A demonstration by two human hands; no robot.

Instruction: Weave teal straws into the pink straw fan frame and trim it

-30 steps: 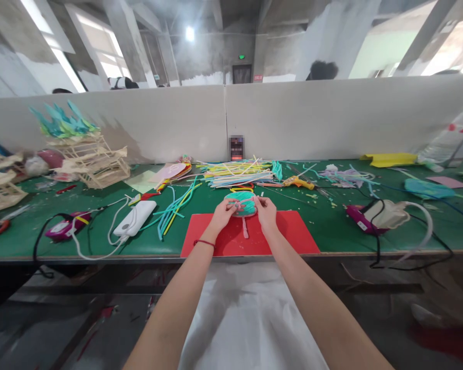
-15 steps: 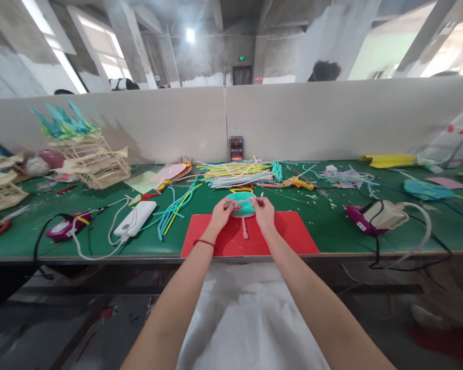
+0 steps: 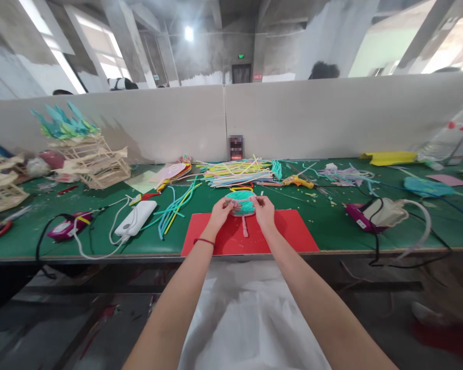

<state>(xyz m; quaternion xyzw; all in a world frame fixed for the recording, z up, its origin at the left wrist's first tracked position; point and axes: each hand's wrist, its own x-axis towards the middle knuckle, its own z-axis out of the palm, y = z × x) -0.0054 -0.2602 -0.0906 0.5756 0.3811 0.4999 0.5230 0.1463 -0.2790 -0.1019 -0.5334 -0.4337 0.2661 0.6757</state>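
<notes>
A round teal fan-shaped craft piece (image 3: 244, 202) with a thin pink handle (image 3: 245, 227) is held above a red sheet (image 3: 293, 234) on the green table. My left hand (image 3: 219, 213) pinches its left edge with the fingers closed. On its right edge, my right hand (image 3: 264, 211) pinches it the same way. A red cord circles my left wrist.
Behind the piece lie a heap of coloured strips (image 3: 235, 173) and a yellow glue gun (image 3: 298, 182). To the left are a white power bank (image 3: 134, 218) with cables, loose strips (image 3: 174, 206) and wooden frames (image 3: 96, 160). A purple glue gun (image 3: 358, 216) lies right. A grey partition (image 3: 293, 118) backs the table.
My hands and the teal piece have shifted only slightly; the grip stays the same.
</notes>
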